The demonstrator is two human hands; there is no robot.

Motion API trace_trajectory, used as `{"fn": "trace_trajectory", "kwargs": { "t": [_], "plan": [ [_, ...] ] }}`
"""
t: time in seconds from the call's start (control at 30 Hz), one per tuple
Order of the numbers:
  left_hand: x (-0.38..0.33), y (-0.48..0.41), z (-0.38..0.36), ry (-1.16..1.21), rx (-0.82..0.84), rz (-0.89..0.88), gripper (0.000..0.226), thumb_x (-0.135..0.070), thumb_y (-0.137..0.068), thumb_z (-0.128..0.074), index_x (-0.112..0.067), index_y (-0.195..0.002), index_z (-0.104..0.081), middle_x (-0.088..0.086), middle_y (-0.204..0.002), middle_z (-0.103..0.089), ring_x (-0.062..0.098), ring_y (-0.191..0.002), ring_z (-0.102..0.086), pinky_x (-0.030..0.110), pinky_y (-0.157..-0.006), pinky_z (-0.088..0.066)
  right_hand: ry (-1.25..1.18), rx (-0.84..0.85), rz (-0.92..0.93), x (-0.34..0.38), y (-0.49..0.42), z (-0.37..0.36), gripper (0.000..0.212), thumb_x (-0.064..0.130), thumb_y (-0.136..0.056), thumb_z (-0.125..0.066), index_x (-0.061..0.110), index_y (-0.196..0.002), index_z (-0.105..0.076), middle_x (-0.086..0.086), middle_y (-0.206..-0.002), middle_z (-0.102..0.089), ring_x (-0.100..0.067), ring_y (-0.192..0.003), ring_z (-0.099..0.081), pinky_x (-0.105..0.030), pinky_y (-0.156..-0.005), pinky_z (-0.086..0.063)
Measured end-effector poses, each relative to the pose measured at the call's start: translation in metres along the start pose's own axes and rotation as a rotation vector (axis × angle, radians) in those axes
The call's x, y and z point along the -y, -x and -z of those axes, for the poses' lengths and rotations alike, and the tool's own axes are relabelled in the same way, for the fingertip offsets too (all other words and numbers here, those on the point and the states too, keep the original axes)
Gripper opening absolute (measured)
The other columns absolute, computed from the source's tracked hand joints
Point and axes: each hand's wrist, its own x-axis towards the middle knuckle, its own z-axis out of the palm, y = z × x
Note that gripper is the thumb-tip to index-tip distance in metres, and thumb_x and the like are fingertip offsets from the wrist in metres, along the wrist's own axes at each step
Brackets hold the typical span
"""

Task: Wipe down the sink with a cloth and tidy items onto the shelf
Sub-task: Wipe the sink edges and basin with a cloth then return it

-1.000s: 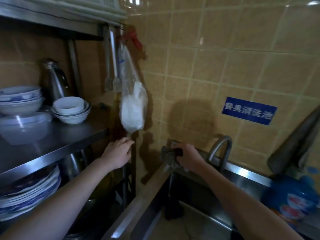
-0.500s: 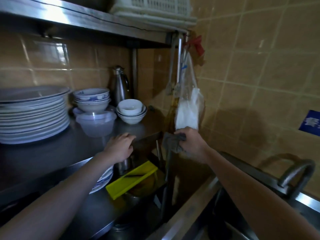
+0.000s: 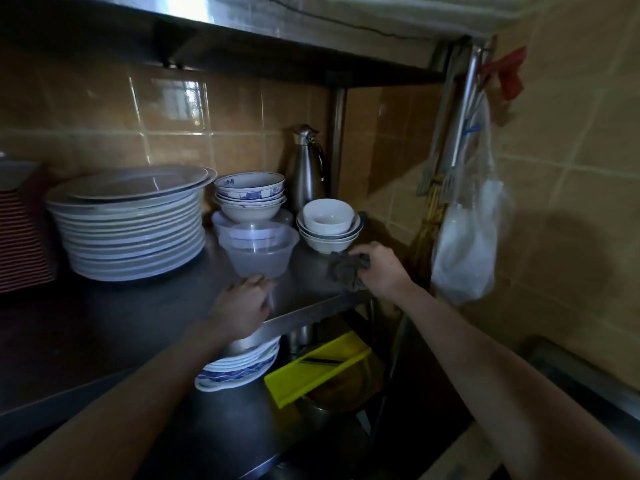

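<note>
1. My view swung left, away from the sink (image 3: 585, 379). Its rim slid to the far right, and the tap and blue wall sign dropped out of sight.
2. The stack of plates (image 3: 131, 223) on the shelf (image 3: 311, 311) came fully into view on the left.
3. The right hand (image 3: 382, 271), gripping the cloth (image 3: 344, 270), travelled from the sink's back corner, past the shelf post, onto the shelf surface. It ended just in front of the white bowls (image 3: 327, 225).
4. The left hand (image 3: 242, 306) rose from mid-air below the hanging bag (image 3: 467, 251) to the shelf's front edge. It then reached further in, ending just beside the clear plastic container (image 3: 258, 249).
</note>
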Motion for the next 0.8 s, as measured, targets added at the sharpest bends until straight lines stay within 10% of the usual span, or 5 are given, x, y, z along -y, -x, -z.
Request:
{"fn": "trace_trajectory", "kwargs": {
  "t": [0.8],
  "plan": [
    [-0.016,-0.023,-0.015,0.027,-0.054,-0.114,0.046,-0.024,-0.089,-0.044,-0.026,-0.135,-0.042,-0.001,-0.133,-0.046,0.024,-0.122,-0.047,0.041,-0.099,-0.038,0.078,0.044,-0.116,-0.023,-0.005,-0.034,0.046,0.018,-0.091,-0.053,0.025,-0.136,-0.047,-0.007,-0.145,-0.036,-0.029,-0.133,-0.038,-0.043,-0.11,-0.036]
  ]
}}
